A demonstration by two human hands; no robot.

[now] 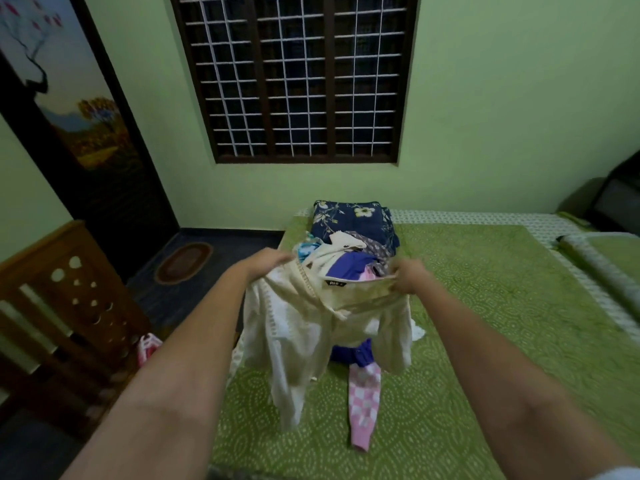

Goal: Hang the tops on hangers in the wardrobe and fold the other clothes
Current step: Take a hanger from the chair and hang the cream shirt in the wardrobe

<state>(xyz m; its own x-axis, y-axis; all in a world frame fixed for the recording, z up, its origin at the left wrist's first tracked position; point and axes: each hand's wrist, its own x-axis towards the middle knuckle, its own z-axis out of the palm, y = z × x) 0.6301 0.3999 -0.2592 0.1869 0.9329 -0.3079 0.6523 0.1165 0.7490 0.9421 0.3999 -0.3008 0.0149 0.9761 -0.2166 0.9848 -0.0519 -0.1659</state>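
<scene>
A cream lace top (pixel 298 327) hangs in the air above the bed, its black neck label facing me. My left hand (pixel 266 263) grips its left shoulder and my right hand (pixel 410 275) grips its right shoulder, stretching the neckline between them. Behind and under it lies a pile of clothes (pixel 349 261) with a purple garment, a light blue piece and a patterned one. A pink and white checked garment (pixel 363 407) trails out of the pile toward me.
The bed has a green patterned cover (pixel 485 323). A folded navy floral blanket (pixel 353 218) lies at its far end below a barred window. A wooden chair (pixel 59 306) and a pink object on the floor are to the left, near an oval mat (pixel 183 261).
</scene>
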